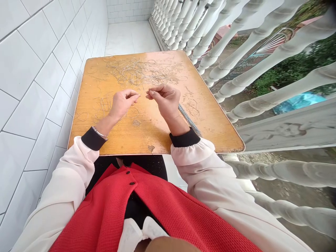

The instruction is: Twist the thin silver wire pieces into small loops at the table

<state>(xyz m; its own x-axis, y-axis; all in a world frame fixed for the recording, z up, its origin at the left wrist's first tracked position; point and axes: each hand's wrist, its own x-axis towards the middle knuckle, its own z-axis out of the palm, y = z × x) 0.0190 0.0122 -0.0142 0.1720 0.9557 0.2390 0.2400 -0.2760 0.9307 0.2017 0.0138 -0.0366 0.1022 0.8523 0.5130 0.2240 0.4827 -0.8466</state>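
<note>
Above the middle of the worn wooden table (120,141), my left hand (122,104) and my right hand (166,101) face each other with a small gap between the fingertips. Each has thumb and forefinger pinched together; whatever they hold is too fine to make out. Beyond them lies a loose tangle of thin, curly wire-like strands (133,71). A few short bent strands (103,105) rest to the left of my left hand. Partly hidden behind my right wrist is a bundle of straight, thin grey rods (191,121).
A white tiled wall (47,63) runs along the left. On the right stands a railing of white balusters (244,75), close to the table's edge. A single loop of strand (193,106) lies on the table's right part. Pale floor (131,36) shows beyond the table.
</note>
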